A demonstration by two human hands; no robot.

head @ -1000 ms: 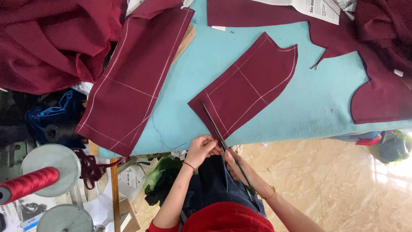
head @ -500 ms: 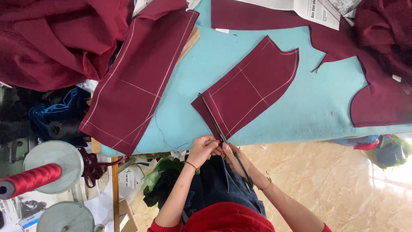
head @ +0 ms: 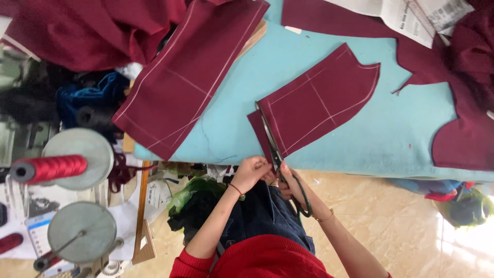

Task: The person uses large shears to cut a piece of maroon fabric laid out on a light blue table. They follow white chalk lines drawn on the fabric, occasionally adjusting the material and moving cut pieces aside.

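Gripped in right hand [head: 289,186], scissors [head: 272,146] slice maroon fabric piece [head: 321,100] beside left hand [head: 253,170].

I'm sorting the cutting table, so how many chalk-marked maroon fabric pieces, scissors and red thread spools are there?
Chalk-marked maroon fabric pieces: 2, the large panel and the curved piece
Scissors: 1, at the curved piece's edge by the right hand; left hand holds the fabric
Red thread spools: 1
Total: 4

Red sleeves, dark jeans, thin wrist bracelets.
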